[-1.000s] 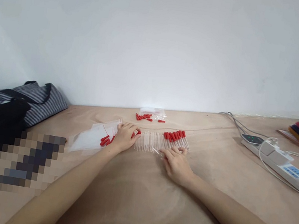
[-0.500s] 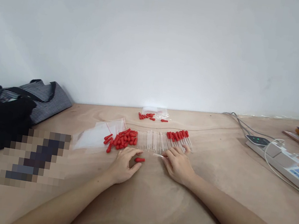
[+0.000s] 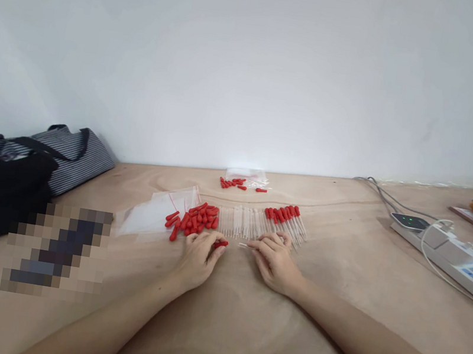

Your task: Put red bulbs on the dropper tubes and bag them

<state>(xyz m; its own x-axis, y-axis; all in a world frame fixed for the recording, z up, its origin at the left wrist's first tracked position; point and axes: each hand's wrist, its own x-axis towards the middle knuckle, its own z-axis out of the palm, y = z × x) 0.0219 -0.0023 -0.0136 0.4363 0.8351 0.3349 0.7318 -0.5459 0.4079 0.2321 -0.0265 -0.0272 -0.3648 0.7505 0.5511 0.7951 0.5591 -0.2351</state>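
My left hand point(image 3: 199, 258) pinches a red rubber dropper bulb point(image 3: 221, 244) between thumb and fingers, its narrow neck pointing right. Facing it, my right hand point(image 3: 273, 262) is closed on a thin glass dropper tube point(image 3: 243, 245), one end of which sticks out to the left. A small gap separates bulb and tube. Behind my left hand lies a pile of loose red bulbs point(image 3: 196, 218). A row of bare glass tubes point(image 3: 238, 220) runs beyond both hands. To its right are several droppers with red bulbs fitted point(image 3: 284, 213).
Clear plastic bags point(image 3: 144, 216) lie left of the bulb pile. Against the wall are more bulbs point(image 3: 231, 183) and a bag point(image 3: 246, 174). A power strip point(image 3: 452, 259) with cables stands at right. A striped bag point(image 3: 81, 161) and a black bag point(image 3: 0, 196) sit at left.
My left fingers have closed on the red bulb that lay on the table between thumb and fingers. My right hand has shifted slightly left with the glass tube.
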